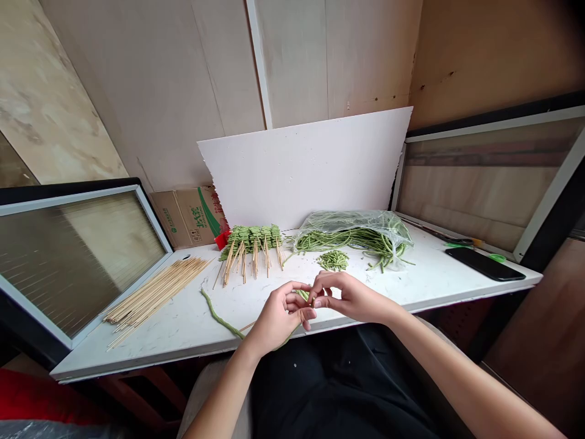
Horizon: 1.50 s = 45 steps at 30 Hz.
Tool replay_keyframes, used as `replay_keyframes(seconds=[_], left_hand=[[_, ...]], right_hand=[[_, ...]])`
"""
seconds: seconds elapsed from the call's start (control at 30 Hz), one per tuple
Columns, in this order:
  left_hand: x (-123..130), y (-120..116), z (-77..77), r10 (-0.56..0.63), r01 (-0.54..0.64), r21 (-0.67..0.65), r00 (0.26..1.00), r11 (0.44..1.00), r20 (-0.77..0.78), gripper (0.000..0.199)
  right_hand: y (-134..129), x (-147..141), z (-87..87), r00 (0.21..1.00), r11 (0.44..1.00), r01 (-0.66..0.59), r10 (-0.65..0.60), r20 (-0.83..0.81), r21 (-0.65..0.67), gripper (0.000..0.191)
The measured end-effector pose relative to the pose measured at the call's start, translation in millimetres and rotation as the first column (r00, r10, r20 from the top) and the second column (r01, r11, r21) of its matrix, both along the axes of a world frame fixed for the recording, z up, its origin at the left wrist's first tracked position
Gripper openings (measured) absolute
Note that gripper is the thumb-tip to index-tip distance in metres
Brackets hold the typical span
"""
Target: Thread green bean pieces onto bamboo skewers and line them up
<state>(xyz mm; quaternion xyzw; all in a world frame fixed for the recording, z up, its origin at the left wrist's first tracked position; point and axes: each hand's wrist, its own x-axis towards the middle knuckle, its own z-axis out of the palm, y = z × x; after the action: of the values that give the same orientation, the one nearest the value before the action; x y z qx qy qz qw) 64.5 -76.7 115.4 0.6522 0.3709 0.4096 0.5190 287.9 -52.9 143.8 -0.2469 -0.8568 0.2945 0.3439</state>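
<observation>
A green long bean (222, 320) trails from under my left hand (286, 310) across the front of the white table. My left hand is closed around part of this bean, and a thin bamboo skewer (247, 327) sticks out to its left. My right hand (342, 297) meets the left at the fingertips, thumb and forefinger pinched on the folded bean by the skewer's tip; the fingers partly hide the contact. Behind the hands lie finished skewers of folded beans (256, 236), their sticks pointing toward me. Beside them is a small heap of cut bean ends (333, 260).
Loose bamboo skewers (158, 292) lie at the left. A clear plastic bag of long beans (354, 235) rests at the back. A black phone (484, 263) is at the right end. A cardboard box (187, 216) and a white board (306, 174) stand behind.
</observation>
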Motion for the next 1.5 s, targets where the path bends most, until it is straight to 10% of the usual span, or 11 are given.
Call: replay_keyframes(seconds=[0.5,1.1,1.5], left_hand=[[-6.0,-4.3,7.4,0.175,-0.140,0.200,0.970,0.970,-0.169,0.033],[-4.7,-0.2,1.4,0.166,-0.124,0.223,0.969,0.967,-0.180,0.033],[-1.2,-3.2,0.4,0.140,-0.084,0.271,0.971,0.959,-0.195,0.019]], right_hand=[[6.3,16.8,7.9,0.997,0.996,0.080,-0.079,-0.016,0.048,0.020],[4.3,2.5,-3.2,0.996,0.925,0.072,-0.087,0.022,0.373,0.012],[2.5,-2.5,-6.2,0.998,0.935,0.062,-0.067,0.003,0.349,0.015]])
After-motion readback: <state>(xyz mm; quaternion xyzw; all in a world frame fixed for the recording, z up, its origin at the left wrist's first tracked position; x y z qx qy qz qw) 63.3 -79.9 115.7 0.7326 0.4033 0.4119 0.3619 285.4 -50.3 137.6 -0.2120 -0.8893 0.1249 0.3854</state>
